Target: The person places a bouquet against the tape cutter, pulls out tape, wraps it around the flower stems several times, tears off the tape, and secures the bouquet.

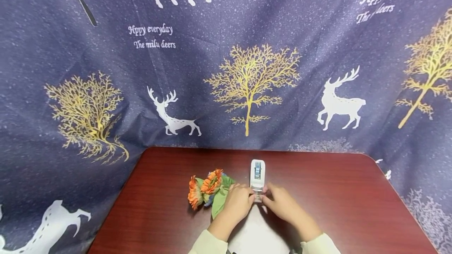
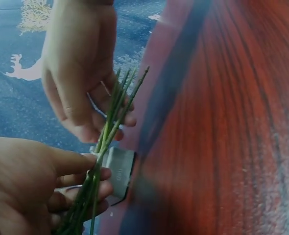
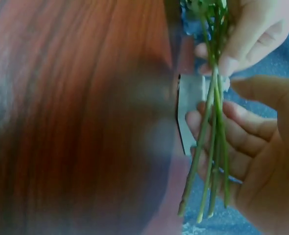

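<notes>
A bunch of artificial flowers [image 1: 212,182] with orange blooms and green leaves lies left of centre in the head view. My left hand [image 1: 239,200] pinches its thin green stems [image 2: 101,147] between thumb and fingers. The bare stem ends fan out past that grip, toward my right hand [image 1: 280,203]. In the right wrist view, the right hand's fingers [image 3: 245,134] reach loosely bent behind the stems, with the thumb on the near side, apart from the fingers. Just beyond both hands is a white tape dispenser [image 1: 257,171] with a bluish roll, partly covered by the fingertips.
The reddish-brown wooden table [image 1: 328,183] extends to both sides of the hands. A dark blue curtain [image 1: 219,22] printed with deer and trees hangs behind it. Something white [image 1: 259,230] lies between the forearms at the near edge.
</notes>
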Demonstrator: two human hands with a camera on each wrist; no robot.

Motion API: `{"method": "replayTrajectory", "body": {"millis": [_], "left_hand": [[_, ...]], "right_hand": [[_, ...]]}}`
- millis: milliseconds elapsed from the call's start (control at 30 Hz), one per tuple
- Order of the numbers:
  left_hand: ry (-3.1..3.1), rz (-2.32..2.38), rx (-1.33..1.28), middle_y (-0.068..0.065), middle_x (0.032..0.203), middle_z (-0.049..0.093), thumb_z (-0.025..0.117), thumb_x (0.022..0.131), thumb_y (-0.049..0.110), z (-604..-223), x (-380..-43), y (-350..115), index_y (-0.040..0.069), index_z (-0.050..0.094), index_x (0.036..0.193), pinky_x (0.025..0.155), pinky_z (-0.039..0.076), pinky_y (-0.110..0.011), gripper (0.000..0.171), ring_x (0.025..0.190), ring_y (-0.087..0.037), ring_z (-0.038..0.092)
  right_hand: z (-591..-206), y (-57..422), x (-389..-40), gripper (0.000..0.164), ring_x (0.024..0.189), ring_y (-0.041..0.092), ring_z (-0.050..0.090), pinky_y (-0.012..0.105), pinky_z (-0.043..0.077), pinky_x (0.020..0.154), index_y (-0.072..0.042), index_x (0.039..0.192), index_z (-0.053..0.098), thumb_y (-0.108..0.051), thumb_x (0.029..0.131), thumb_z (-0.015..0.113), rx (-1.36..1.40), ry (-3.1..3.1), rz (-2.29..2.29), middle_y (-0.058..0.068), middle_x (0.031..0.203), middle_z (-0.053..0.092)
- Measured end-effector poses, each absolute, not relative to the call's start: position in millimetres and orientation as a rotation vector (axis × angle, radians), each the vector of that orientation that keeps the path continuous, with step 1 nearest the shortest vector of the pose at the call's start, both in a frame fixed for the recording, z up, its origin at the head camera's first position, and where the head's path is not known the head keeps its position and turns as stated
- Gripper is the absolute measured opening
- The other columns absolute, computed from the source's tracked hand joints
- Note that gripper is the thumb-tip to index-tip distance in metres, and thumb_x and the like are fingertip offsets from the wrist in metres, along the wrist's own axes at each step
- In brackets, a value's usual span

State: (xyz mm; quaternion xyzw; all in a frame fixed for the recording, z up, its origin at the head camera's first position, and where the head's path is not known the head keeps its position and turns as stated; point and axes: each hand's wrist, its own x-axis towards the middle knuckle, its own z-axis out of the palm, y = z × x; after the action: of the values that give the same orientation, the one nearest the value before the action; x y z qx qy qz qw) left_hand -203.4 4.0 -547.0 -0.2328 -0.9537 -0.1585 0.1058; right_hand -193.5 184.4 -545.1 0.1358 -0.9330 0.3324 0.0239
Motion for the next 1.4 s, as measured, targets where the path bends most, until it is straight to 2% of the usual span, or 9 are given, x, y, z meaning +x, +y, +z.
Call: {"method": "replayTrajectory", "body": {"millis": [67, 200, 433, 700, 767, 933, 1033, 1233, 1400], "left_hand": [[-2.812, -0.469, -0.703, 0.007, 0.089, 0.076, 0.068, 0.094, 0.03, -544.8, -202.8, 2.8, 0.023, 0.077, 0.087, 0.095, 0.048, -0.036, 0.014, 0.092, -0.014, 0.068], [-2.801, -0.467, -0.742, 0.008, 0.09, 0.076, 0.069, 0.094, 0.029, -538.5, -200.4, 0.6, 0.023, 0.078, 0.088, 0.098, 0.048, -0.035, 0.012, 0.092, -0.012, 0.069], [-2.768, -0.45, -0.807, 0.008, 0.091, 0.076, 0.071, 0.091, 0.029, -526.2, -194.5, -5.2, 0.022, 0.078, 0.091, 0.097, 0.049, -0.034, 0.01, 0.09, -0.013, 0.067], [-2.658, -0.501, -0.766, 0.006, 0.084, 0.074, 0.073, 0.09, 0.027, -518.8, -191.5, -9.8, 0.019, 0.074, 0.086, 0.091, 0.049, -0.031, 0.009, 0.084, -0.013, 0.064], [-2.658, -0.523, -0.746, 0.005, 0.089, 0.074, 0.073, 0.09, 0.027, -516.8, -189.8, -10.5, 0.017, 0.074, 0.092, 0.097, 0.049, -0.033, 0.01, 0.09, -0.014, 0.065], [-2.586, -0.684, -0.676, -0.003, 0.114, 0.072, 0.073, 0.089, 0.022, -509.2, -184.5, -11.0, 0.011, 0.07, 0.115, 0.109, 0.047, -0.042, 0.028, 0.113, -0.02, 0.065], [-2.438, -0.86, -0.625, -0.001, 0.112, 0.071, 0.075, 0.086, 0.014, -508.4, -180.6, -10.6, 0.011, 0.069, 0.115, 0.101, 0.052, -0.037, 0.03, 0.109, -0.018, 0.065], [-2.21, -1.276, -0.522, 0.008, 0.085, 0.061, 0.078, 0.08, 0.004, -513.1, -173.2, -9.5, 0.016, 0.064, 0.093, 0.071, 0.053, -0.021, 0.022, 0.078, -0.004, 0.059], [-2.249, -1.703, -0.291, 0.006, 0.084, 0.062, 0.075, 0.086, 0.008, -518.2, -172.3, -7.7, 0.016, 0.065, 0.092, 0.066, 0.053, -0.02, 0.014, 0.073, -0.002, 0.057]], "right_hand": [[-542.8, 188.7, -192.2, 0.008, 0.078, 0.011, 0.068, 0.032, 0.056, 0.073, -0.015, 0.09, 0.067, -0.021, 0.092, 0.071, 0.531, -2.905, 0.992, -0.004, 0.084, 0.073], [-537.7, 196.7, -191.1, 0.016, 0.067, 0.0, 0.059, 0.026, 0.052, 0.066, -0.013, 0.091, 0.073, -0.024, 0.098, 0.063, 0.738, -2.944, 1.03, -0.01, 0.074, 0.067], [-533.2, 206.3, -190.2, 0.027, 0.052, 0.0, 0.052, 0.023, 0.048, 0.051, -0.008, 0.095, 0.071, -0.025, 0.105, 0.053, 0.877, -2.97, 1.404, 0.002, 0.067, 0.064], [-534.8, 203.0, -185.5, 0.024, 0.066, -0.003, 0.053, 0.022, 0.049, 0.064, -0.013, 0.103, 0.075, -0.027, 0.103, 0.055, 0.839, -2.842, 1.357, -0.006, 0.072, 0.063], [-534.4, 200.5, -183.6, 0.023, 0.067, -0.003, 0.053, 0.023, 0.049, 0.064, -0.013, 0.105, 0.075, -0.027, 0.103, 0.056, 0.809, -2.824, 1.351, -0.006, 0.073, 0.063], [-532.8, 192.8, -179.3, 0.021, 0.071, -0.004, 0.054, 0.023, 0.051, 0.066, -0.012, 0.103, 0.076, -0.024, 0.102, 0.058, 0.73, -2.749, 1.334, -0.001, 0.078, 0.066], [-532.1, 187.3, -176.7, 0.02, 0.075, -0.004, 0.056, 0.024, 0.053, 0.07, -0.012, 0.107, 0.076, -0.02, 0.102, 0.059, 0.671, -2.678, 1.339, 0.001, 0.083, 0.067], [-528.4, 176.1, -172.0, 0.017, 0.073, -0.003, 0.054, 0.023, 0.05, 0.068, -0.009, 0.107, 0.076, -0.016, 0.099, 0.062, 0.438, -2.593, 1.442, -0.004, 0.079, 0.062], [-526.5, 165.4, -168.9, 0.014, 0.07, 0.0, 0.054, 0.022, 0.049, 0.066, -0.015, 0.103, 0.076, -0.016, 0.099, 0.063, 0.266, -2.541, 1.534, -0.01, 0.077, 0.06]]}}
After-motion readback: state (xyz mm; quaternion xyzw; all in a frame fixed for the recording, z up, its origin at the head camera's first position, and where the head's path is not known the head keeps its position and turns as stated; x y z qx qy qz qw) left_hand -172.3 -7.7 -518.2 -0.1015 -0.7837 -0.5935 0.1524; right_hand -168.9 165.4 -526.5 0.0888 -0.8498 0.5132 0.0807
